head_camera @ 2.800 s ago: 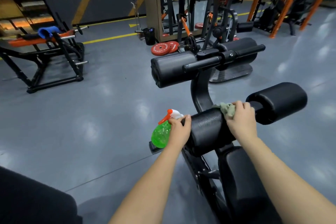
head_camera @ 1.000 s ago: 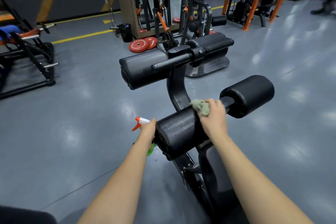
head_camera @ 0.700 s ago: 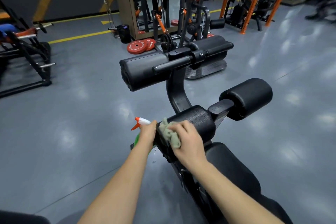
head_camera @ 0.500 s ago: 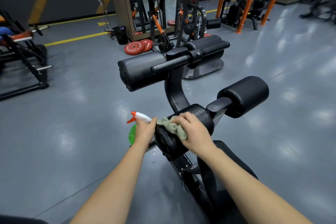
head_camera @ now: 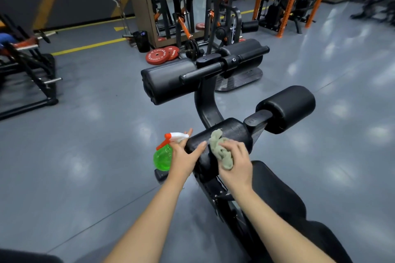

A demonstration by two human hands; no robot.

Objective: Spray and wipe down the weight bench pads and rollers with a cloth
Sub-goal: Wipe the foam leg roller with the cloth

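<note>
Wiping is at the near roller (head_camera: 226,134) beneath the right hand (head_camera: 235,163), which clutches the cloth (head_camera: 220,150); the left hand (head_camera: 183,158) grips the spray bottle (head_camera: 162,157) alongside; the upper rollers (head_camera: 168,81) and seat pad (head_camera: 277,194) are judged outstanding.

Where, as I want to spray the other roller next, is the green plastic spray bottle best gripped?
Take the green plastic spray bottle by the narrow neck under its white spray head, coming from the right, behind the nozzle, where the left hand holds it. The round body bulges wide, and the orange trigger faces left, within a finger's reach.
</note>
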